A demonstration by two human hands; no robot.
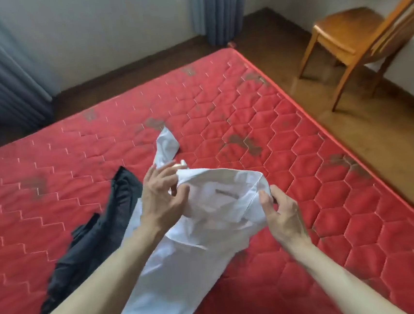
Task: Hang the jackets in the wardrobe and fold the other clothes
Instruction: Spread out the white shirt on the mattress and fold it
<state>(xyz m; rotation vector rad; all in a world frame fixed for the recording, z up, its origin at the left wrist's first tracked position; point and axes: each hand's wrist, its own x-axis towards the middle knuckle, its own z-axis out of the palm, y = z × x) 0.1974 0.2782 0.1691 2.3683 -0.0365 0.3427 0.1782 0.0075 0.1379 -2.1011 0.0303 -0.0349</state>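
Left to right: black garment [94, 233] lies crumpled on the bed [306, 198], unfolded, partly under my left forearm; just right of it the white shirt [186, 265] lies lengthwise on the bed with its collar end lifted. My left hand [162, 199] pinches the shirt at the left of the collar, my right hand [279, 213] grips the right collar edge, one sleeve trailing away behind. I'd call this the start of the shirt fold: next I need to lay it flat, smooth it and tuck the sleeves; wooden chair [348, 31] far right isn't involved.
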